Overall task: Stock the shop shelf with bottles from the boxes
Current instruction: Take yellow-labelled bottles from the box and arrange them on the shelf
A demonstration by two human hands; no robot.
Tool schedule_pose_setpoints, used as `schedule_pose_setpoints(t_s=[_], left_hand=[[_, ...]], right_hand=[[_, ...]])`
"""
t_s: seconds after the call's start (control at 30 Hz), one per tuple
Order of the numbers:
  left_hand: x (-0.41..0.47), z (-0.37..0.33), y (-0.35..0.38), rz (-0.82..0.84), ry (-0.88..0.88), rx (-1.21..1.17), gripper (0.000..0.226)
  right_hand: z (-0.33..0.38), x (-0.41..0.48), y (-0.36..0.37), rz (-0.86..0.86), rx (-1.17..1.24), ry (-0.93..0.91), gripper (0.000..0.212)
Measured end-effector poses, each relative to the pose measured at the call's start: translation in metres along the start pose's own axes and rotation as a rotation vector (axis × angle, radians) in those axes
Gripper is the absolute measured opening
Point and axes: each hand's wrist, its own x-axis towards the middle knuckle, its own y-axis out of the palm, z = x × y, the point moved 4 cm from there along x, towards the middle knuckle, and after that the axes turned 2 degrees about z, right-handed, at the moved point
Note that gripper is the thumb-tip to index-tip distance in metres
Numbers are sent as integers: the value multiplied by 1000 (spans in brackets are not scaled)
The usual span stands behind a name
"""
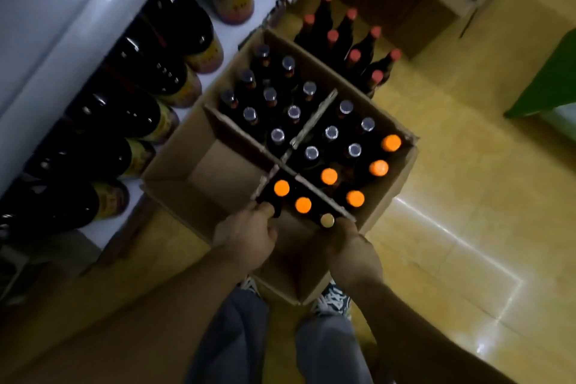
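On the floor (467, 165), just beside the shelf (232, 34): an open box (174, 178), split by dividers (311, 121) into four cells. Far cell packed with silver-capped bottles (269, 93); right cell with silver and orange caps; near cell with two orange caps and one pale-capped bottle (327, 220); left cell showing bare card.

Left hand (246, 235) at the near rim, fingers (265, 210) curled against a divider end and a dark bottle body; grip on either unclear. Right hand (353, 248) against the pale-capped bottle, fingers curled, hold unclear.

Along the shelf, large bottles (149, 62) in a row. Beyond the box, red-capped bottles (349, 37) upright on the floor.
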Motion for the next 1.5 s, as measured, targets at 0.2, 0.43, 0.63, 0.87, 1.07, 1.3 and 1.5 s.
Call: schedule_pose_setpoints(t_s=[0.2,0.43,0.63,0.87,1.07,1.3,1.5], left_hand=[[50,16,32,-23,-60,64,64],[74,17,51,15,4,204,48],[87,22,61,-26,107,373,46],[76,23,62,-30,145,380,38],[47,15,53,-41,152,368,46],[-3,-7,24,-47,129,401,54],[-63,-43,-22,-72,125,421,33]], right_hand=[[-10,55,30,-10,-184,-34,62],[-3,80,43,-35,-351,-107,39],[-2,89,54,-66,-462,-128,37],[-4,76,45,-83,-456,-170,35],[-2,38,30,-76,-455,-200,32],[17,-22,2,-90,-494,-236,34],[47,-85,-33,-119,-551,-265,36]])
